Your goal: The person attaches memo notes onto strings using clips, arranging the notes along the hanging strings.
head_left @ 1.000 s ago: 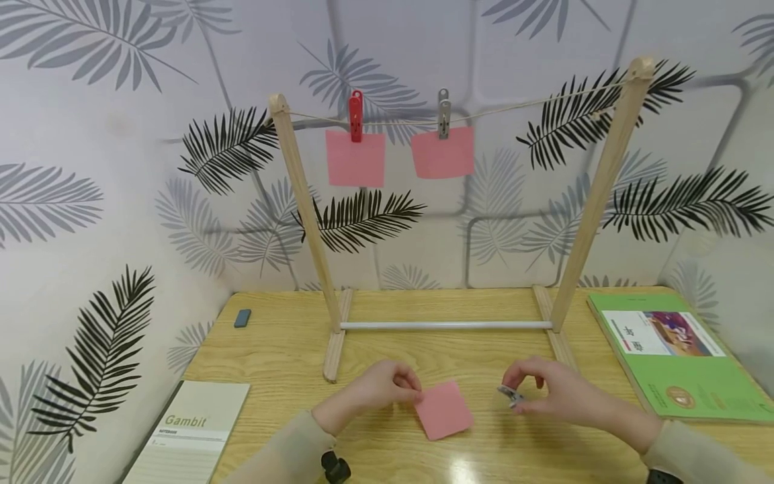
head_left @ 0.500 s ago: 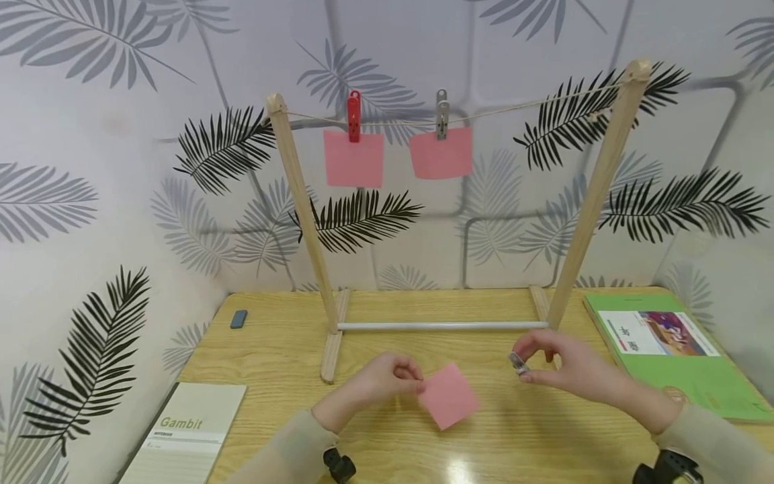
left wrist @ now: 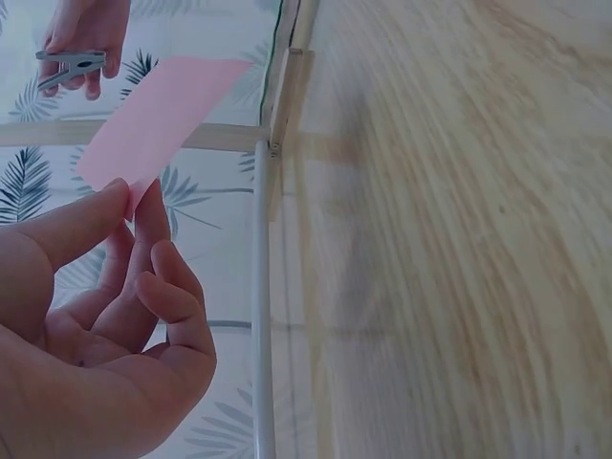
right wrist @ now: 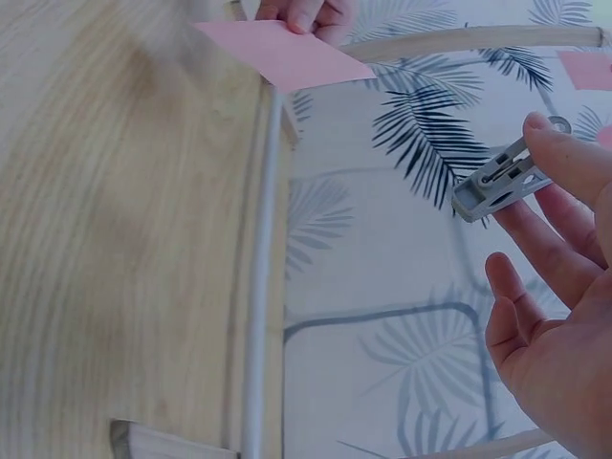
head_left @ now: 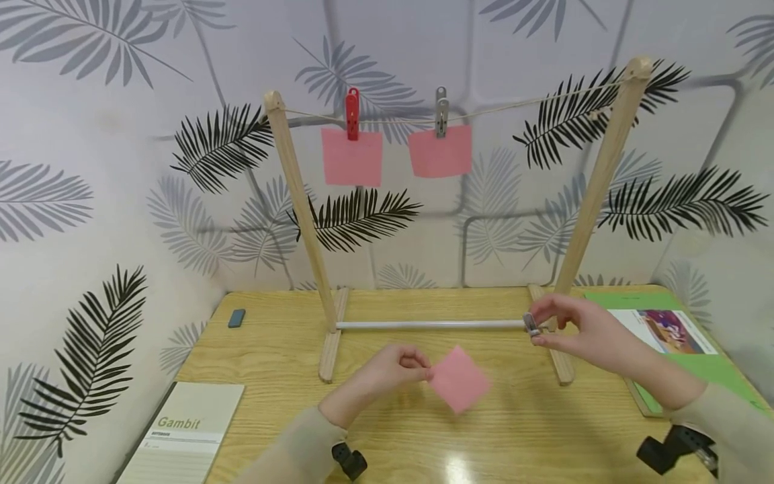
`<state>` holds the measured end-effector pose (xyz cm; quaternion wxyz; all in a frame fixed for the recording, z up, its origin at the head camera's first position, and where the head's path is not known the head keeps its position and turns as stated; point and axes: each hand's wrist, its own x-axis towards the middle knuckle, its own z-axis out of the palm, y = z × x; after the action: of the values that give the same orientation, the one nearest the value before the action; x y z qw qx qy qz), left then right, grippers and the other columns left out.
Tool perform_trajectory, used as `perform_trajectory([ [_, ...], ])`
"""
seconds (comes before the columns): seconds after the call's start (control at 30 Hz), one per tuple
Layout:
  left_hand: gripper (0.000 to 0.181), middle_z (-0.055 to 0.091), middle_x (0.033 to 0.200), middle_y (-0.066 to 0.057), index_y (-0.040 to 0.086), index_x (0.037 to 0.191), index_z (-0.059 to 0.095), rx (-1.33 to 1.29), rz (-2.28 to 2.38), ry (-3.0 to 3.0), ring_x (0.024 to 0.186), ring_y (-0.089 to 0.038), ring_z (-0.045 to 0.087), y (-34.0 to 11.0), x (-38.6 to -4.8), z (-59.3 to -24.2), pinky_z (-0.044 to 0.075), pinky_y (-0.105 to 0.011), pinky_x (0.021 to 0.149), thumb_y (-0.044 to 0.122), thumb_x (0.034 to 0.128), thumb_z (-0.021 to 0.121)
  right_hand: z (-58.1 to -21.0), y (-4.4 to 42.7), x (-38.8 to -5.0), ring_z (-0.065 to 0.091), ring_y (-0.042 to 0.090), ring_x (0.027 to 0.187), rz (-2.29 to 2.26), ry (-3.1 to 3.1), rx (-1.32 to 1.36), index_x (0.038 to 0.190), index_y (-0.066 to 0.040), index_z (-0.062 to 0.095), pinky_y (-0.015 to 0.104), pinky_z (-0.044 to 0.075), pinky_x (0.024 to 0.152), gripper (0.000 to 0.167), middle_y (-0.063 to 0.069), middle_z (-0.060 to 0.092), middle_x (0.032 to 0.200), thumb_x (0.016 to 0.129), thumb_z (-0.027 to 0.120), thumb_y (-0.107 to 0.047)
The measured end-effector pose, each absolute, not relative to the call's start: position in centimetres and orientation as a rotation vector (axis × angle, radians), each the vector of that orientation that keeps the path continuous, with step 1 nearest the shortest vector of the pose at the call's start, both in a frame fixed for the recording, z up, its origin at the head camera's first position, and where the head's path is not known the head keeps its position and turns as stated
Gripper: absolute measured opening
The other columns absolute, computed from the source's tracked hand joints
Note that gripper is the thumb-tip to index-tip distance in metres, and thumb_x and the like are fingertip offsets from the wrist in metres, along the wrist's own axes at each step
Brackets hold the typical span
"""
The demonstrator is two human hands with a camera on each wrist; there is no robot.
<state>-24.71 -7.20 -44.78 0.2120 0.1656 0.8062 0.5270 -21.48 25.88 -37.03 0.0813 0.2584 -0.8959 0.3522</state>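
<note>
My left hand (head_left: 387,372) pinches one corner of a square pink paper (head_left: 461,380) between thumb and forefinger, and the sheet is held up off the table. In the left wrist view the pink paper (left wrist: 158,120) slants away from the fingertips. A grey clothespin (head_left: 531,324) is pinched by my right hand (head_left: 589,333), in front of the rack's right foot. The right wrist view shows the grey clothespin (right wrist: 502,180) between thumb and fingers. Behind, a red clothespin (head_left: 353,114) and another grey clothespin (head_left: 442,115) each hold a pink paper on the string (head_left: 514,107).
A wooden rack with a left post (head_left: 301,212), a right post (head_left: 598,181) and a white crossbar (head_left: 429,325) stands at the back of the table. A green book (head_left: 695,376) lies right, a notebook (head_left: 181,437) left, and a small blue-grey block (head_left: 236,318) back left.
My left hand has lifted the pink paper off the table and moved slightly right and forward. The right hand has risen and moved forward with the grey clothespin.
</note>
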Motion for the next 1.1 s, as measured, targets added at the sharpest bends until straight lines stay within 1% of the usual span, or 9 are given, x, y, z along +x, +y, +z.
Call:
perform_trajectory([
  [0.17,0.016,0.071,0.096,-0.021,0.002,0.099,0.068,0.460,1.485,2.242,0.089,-0.025,0.065,-6.6,-24.7,-44.2,0.050,-0.040,0.083,0.017,0.0926,0.070,-36.1,26.3,-21.7,0.056,0.008,0.084,1.083,-2.703,0.689,0.112,-0.015,0.064,0.022,0.043,0.072,0.027,-0.005,0.069,0.102,0.088,0.076,-0.016],
  [0.27,0.016,0.071,0.096,-0.020,0.003,0.099,0.068,0.458,1.498,2.246,0.089,-0.023,0.065,-6.4,-24.8,-43.9,0.049,-0.040,0.085,0.018,0.0933,0.070,-35.5,26.4,-21.8,0.053,0.007,0.083,1.111,-2.718,0.638,0.113,-0.015,0.064,0.023,0.042,0.071,0.027,-0.006,0.067,0.103,0.089,0.075,-0.018],
  [0.4,0.018,0.070,0.094,-0.016,0.003,0.100,0.067,0.458,1.534,2.251,0.084,-0.015,0.061,-6.1,-24.9,-43.5,0.047,-0.035,0.080,0.020,0.0939,0.069,-35.0,26.4,-22.0,0.051,0.007,0.081,1.153,-2.684,0.627,0.115,-0.011,0.063,0.023,0.043,0.069,0.028,-0.010,0.065,0.103,0.089,0.074,-0.015],
  [0.47,0.018,0.070,0.090,-0.011,0.004,0.101,0.067,0.453,1.555,2.247,0.082,-0.013,0.058,-5.8,-25.0,-43.2,0.044,-0.032,0.077,0.021,0.0941,0.069,-34.7,26.4,-22.2,0.051,0.008,0.080,1.197,-2.648,0.641,0.116,-0.008,0.062,0.023,0.043,0.068,0.029,-0.012,0.064,0.104,0.089,0.074,-0.011],
  [0.63,0.018,0.065,0.080,0.002,0.006,0.101,0.068,0.429,1.605,2.213,0.072,-0.014,0.048,-5.1,-25.5,-42.7,0.037,-0.028,0.065,0.023,0.0945,0.069,-33.8,26.6,-22.6,0.050,0.008,0.083,1.322,-2.579,0.641,0.117,-0.005,0.058,0.020,0.042,0.070,0.028,-0.016,0.058,0.105,0.091,0.069,-0.005],
  [0.7,0.017,0.064,0.079,0.004,0.006,0.101,0.068,0.428,1.625,2.203,0.069,-0.014,0.045,-4.7,-25.7,-42.4,0.036,-0.027,0.062,0.022,0.0949,0.068,-33.2,26.6,-22.8,0.051,0.008,0.083,1.357,-2.554,0.641,0.116,-0.007,0.058,0.021,0.042,0.068,0.027,-0.017,0.058,0.105,0.092,0.068,-0.003],
  [0.8,0.017,0.066,0.081,0.004,0.005,0.101,0.067,0.427,1.652,2.211,0.070,-0.012,0.047,-4.2,-25.9,-41.7,0.037,-0.025,0.061,0.021,0.0950,0.068,-32.2,26.7,-23.2,0.050,0.008,0.082,1.382,-2.526,0.644,0.114,-0.011,0.059,0.022,0.042,0.066,0.025,-0.017,0.058,0.105,0.092,0.068,-0.002],
  [0.93,0.016,0.068,0.084,0.003,0.008,0.100,0.067,0.411,1.674,2.221,0.075,-0.010,0.053,-3.5,-26.3,-40.8,0.040,-0.025,0.066,0.023,0.0949,0.068,-30.7,27.1,-23.6,0.050,0.007,0.084,1.390,-2.514,0.618,0.113,-0.015,0.059,0.019,0.044,0.067,0.024,-0.016,0.058,0.106,0.093,0.067,-0.003],
  [1.1,0.015,0.069,0.085,0.004,0.008,0.101,0.067,0.426,1.720,2.217,0.079,-0.009,0.057,-2.7,-26.6,-39.6,0.043,-0.025,0.070,0.022,0.0947,0.068,-28.9,27.1,-23.9,0.055,0.005,0.087,1.336,-2.544,0.472,0.115,-0.013,0.061,0.016,0.047,0.067,0.025,-0.019,0.060,0.105,0.092,0.071,-0.011],
])
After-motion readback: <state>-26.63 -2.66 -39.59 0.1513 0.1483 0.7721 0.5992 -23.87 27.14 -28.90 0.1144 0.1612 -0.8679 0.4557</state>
